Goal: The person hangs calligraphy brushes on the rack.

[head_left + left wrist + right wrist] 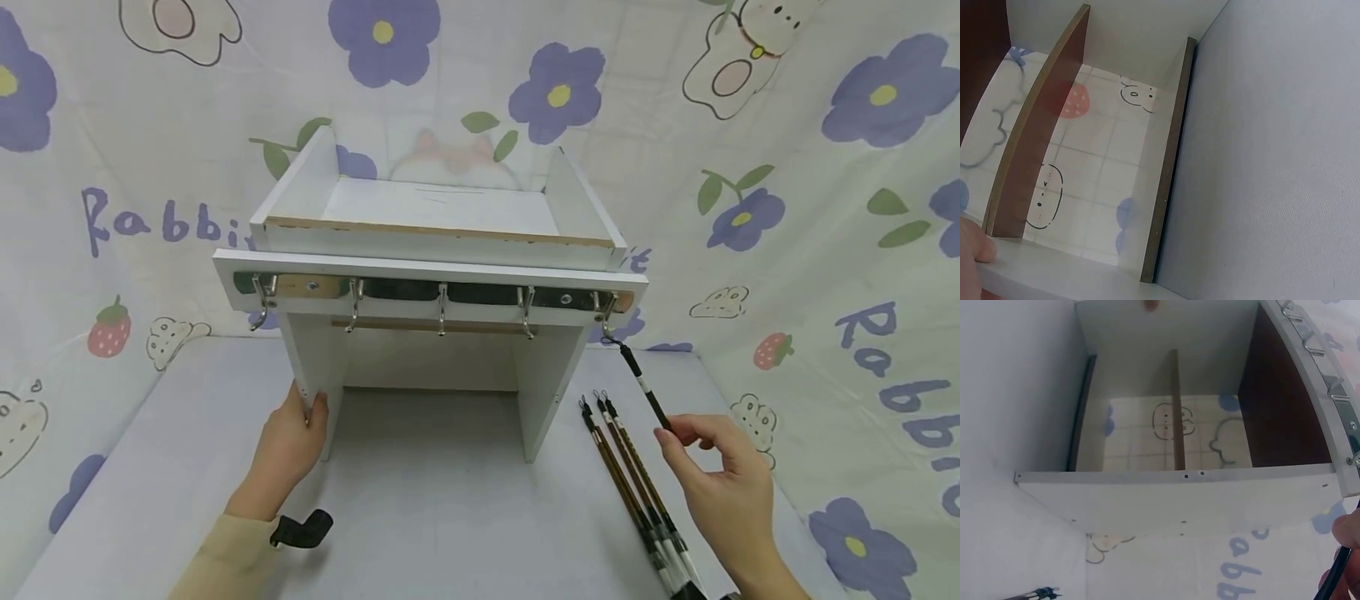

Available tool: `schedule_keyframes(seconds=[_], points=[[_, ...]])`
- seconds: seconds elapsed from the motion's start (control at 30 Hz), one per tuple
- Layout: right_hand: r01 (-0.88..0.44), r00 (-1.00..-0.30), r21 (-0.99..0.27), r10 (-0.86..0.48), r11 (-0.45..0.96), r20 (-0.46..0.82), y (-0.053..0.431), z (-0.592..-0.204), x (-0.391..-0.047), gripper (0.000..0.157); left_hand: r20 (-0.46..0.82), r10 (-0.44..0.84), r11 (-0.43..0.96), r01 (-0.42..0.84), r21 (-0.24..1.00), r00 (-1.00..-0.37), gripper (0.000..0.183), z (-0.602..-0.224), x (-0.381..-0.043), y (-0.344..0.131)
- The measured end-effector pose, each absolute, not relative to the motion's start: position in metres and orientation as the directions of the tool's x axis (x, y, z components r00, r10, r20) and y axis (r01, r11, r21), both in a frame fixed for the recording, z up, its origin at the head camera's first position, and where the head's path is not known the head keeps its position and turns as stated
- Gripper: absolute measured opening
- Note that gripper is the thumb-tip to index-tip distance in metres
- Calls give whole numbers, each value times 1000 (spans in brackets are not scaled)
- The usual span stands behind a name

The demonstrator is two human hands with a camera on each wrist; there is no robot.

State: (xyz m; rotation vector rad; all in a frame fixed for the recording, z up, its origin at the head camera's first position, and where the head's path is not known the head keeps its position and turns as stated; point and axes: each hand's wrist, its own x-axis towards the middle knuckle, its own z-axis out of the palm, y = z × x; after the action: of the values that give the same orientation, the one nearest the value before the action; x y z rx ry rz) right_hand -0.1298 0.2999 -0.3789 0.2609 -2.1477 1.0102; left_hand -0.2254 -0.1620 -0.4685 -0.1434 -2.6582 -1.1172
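A white wooden shelf stand stands on the table, with a row of metal hooks along its front rail. In the head view my left hand grips the stand's left side panel; the left wrist view shows only part of that hand at the panel edge. Between thumb and fingers, my right hand pinches a dark brush, tilted, its brush end hidden by the hand. The brush's cord loop meets the rightmost hook; I cannot tell whether it is fully over it.
Several more brushes lie side by side on the white table, right of the stand and near my right hand. An open tray-like top sits above the rail. A patterned cloth hangs behind and at the sides.
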Motion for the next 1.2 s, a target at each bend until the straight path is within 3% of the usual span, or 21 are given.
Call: schedule_keyframes(seconds=[0.17, 0.43, 0.63, 1.0, 1.2], points=[[-424, -741, -603, 123, 676, 660, 301, -379, -130, 26, 276, -11, 701, 190, 687, -961, 47, -468, -225, -163], [-462, -705, -572, 110, 678, 700, 299, -376, -132, 26, 263, -4, 698, 185, 692, -965, 47, -467, -226, -163], [-427, -728, -598, 134, 678, 672, 295, -373, -128, 26, 258, 0, 698, 185, 692, -966, 46, -465, -224, -163], [-489, -674, -549, 107, 678, 731, 293, -372, -134, 27, 258, 3, 698, 187, 691, -966, 46, -467, -226, -163], [-415, -720, -582, 138, 699, 680, 291, -373, -134, 24, 248, 2, 699, 179, 692, -969, 45, -467, -225, -163]])
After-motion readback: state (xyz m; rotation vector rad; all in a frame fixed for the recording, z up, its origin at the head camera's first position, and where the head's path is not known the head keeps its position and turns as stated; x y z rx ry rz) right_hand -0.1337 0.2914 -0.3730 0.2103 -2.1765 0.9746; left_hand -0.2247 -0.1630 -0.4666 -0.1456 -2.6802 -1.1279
